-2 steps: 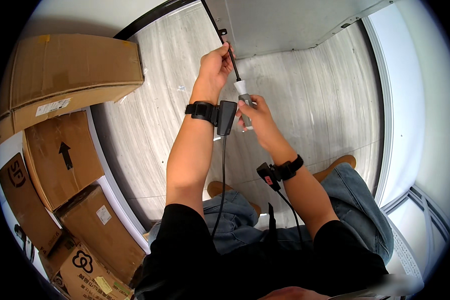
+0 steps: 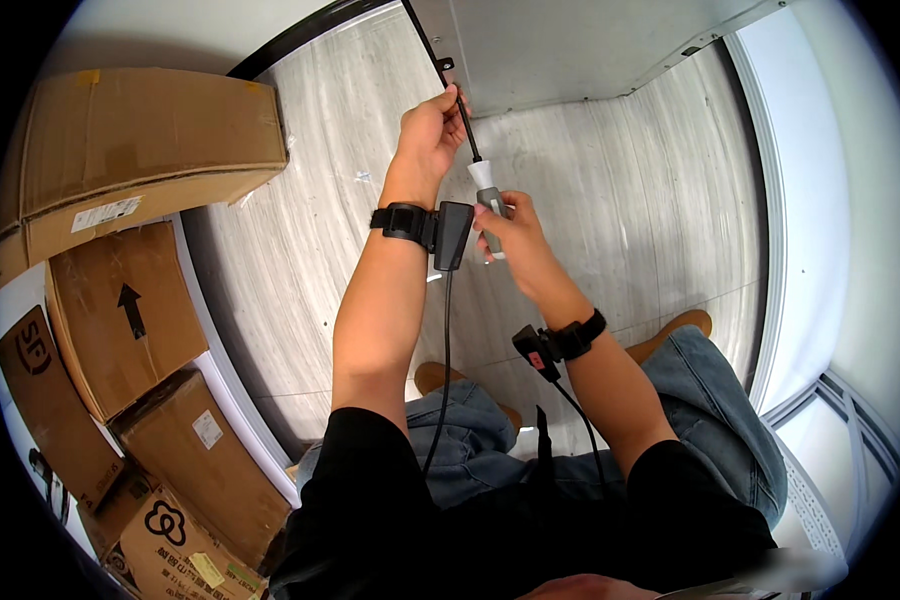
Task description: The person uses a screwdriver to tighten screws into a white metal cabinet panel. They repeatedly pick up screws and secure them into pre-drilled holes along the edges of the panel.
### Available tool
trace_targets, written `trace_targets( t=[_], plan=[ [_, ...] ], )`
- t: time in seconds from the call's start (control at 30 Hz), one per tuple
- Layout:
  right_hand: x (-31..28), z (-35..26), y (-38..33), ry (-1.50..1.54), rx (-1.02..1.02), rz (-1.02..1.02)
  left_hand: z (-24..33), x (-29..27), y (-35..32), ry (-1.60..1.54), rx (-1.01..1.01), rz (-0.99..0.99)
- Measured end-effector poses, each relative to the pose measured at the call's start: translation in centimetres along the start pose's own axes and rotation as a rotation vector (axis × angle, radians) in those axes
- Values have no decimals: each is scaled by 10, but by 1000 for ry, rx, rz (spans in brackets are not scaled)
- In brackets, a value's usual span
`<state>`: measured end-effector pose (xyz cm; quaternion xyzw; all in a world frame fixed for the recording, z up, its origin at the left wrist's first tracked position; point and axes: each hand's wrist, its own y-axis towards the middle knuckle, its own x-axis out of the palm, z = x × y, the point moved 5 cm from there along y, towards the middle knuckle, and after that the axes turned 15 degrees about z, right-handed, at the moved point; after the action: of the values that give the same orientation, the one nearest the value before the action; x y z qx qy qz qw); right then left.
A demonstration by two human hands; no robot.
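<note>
My right hand (image 2: 510, 228) is closed around the grey handle of a screwdriver (image 2: 486, 178) with a white collar and a dark, thin shaft. Ahead of it, my left hand (image 2: 438, 128) pinches the shaft between thumb and fingers. The shaft points away from me toward the lower corner of a grey metal panel (image 2: 570, 55). A small black tab (image 2: 446, 64) sticks out at the panel's dark left edge, just beyond my left fingertips. Where the shaft's tip ends, I cannot tell; my left fingers and the dark edge merge there.
Cardboard boxes (image 2: 155, 130) are stacked along the left side. Pale wood-look floor (image 2: 630, 190) lies below, bordered by a white wall (image 2: 820, 200) on the right. A metal frame (image 2: 850, 430) stands at lower right. Cabled black devices are strapped to both my wrists.
</note>
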<state>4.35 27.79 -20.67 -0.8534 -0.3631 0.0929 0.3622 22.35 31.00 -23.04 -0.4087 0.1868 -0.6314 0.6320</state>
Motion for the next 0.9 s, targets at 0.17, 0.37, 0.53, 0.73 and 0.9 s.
trace_targets(
  t=[0.17,0.37,0.53,0.73,0.9],
  plan=[
    [0,9,2,121,52,38,0,-1,0,15,-37,-52],
    [-1,6,-3,230,214,15,-1,-2,3,27,-17,-43],
    [-1,15,3,232,213,-5,0,0,1,36,-15,-40],
    [3,14,1,253,207,-46,1,-1,1,42,-22,-32],
    [2,18,3,380,289,-72,2,-1,0,68,-34,-14]
  ],
)
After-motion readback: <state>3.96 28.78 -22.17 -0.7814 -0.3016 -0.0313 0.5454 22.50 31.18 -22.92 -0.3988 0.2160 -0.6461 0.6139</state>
